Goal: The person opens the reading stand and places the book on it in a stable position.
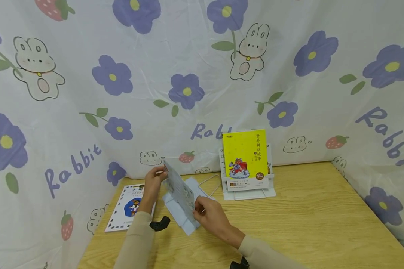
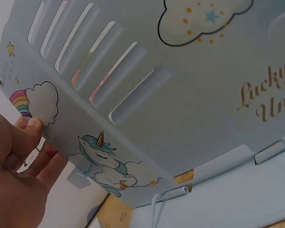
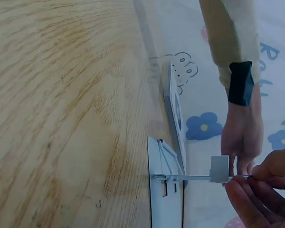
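Note:
A pale blue folding book stand (image 1: 181, 192) is tilted up on the table, its slotted plate printed with a unicorn (image 2: 104, 166), clouds and a rainbow. My left hand (image 1: 153, 184) pinches one edge of that plate, thumb on the printed face (image 2: 42, 104) in the left wrist view. Across from it, my right hand (image 1: 213, 218) pinches the opposite edge between thumb and fingers. Seen edge-on in the right wrist view, the plate (image 3: 194, 177) rises from the stand's flat base (image 3: 166, 204). Wire supports (image 3: 170, 156) join near the hinge.
Behind and to the right, a yellow book (image 1: 249, 153) leans on a second, white book stand (image 1: 271, 191). A white book (image 1: 121, 213) lies flat at the table's left edge, beside my left forearm. A patterned cloth (image 1: 188, 48) hangs behind the wooden table (image 1: 323, 224).

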Tool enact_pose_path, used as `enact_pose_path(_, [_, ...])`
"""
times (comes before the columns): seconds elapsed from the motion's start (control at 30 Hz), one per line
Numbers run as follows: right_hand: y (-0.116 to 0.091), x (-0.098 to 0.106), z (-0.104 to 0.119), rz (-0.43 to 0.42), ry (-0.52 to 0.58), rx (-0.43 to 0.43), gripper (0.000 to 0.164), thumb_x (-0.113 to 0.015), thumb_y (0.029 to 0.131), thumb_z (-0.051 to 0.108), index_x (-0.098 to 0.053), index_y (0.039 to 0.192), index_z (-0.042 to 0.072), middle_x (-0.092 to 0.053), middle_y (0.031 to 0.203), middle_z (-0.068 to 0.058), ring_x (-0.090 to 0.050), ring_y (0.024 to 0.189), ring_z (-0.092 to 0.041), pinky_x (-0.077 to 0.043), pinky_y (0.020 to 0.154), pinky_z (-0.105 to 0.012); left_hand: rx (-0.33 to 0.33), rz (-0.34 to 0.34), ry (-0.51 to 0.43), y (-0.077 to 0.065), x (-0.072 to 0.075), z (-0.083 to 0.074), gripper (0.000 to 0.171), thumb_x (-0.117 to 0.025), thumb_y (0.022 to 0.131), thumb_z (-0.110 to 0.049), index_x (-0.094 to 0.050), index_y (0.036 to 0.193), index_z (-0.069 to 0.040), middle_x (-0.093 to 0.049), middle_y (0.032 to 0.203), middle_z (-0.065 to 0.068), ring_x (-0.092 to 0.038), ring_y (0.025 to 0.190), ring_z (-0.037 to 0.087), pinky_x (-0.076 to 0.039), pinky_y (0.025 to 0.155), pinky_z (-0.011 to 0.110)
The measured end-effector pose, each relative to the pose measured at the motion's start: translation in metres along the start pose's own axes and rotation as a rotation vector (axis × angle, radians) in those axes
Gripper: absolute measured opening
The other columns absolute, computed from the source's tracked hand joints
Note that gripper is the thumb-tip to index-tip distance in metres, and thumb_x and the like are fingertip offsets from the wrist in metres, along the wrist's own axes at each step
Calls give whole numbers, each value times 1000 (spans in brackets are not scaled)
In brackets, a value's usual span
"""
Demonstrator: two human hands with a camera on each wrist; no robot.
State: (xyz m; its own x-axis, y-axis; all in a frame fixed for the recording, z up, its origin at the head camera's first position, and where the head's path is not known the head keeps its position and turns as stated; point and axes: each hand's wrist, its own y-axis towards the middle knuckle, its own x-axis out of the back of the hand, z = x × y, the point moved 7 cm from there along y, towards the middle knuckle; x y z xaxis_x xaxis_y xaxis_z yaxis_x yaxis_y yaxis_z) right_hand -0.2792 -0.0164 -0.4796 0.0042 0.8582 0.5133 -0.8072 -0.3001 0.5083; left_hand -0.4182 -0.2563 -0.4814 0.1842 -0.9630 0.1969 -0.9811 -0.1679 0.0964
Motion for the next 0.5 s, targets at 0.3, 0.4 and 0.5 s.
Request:
enact_pose_path(0.3, [6,-11,5,-4,-16,49,24,-80,90,-1,-59,87,12,-70,85,-1,-69,78,-6,-56,68,-13,18,20,-18,7,-2,-5,36,-57,107,0,-59,142,7,-56,143,24,-61,118,19,-52,108,38])
enact_pose_path(0.4, [8,-15,7,1,-21,71,24,-79,91,-1,-59,88,11,-69,86,-1,-69,79,-6,-56,68,-12,15,21,-19,11,1,-4,39,-58,106,-1,-58,144,7,-57,143,25,-62,119,19,-53,100,27])
enact_pose_path(0.5, [11,-19,9,4,-19,90,23,-79,91,-2,-59,89,10,-69,86,-2,-69,79,-7,-56,68,-12,15,11,-19,15,4,-2,39,-59,105,0,-58,144,8,-58,143,26,-62,116,17,-52,91,17])
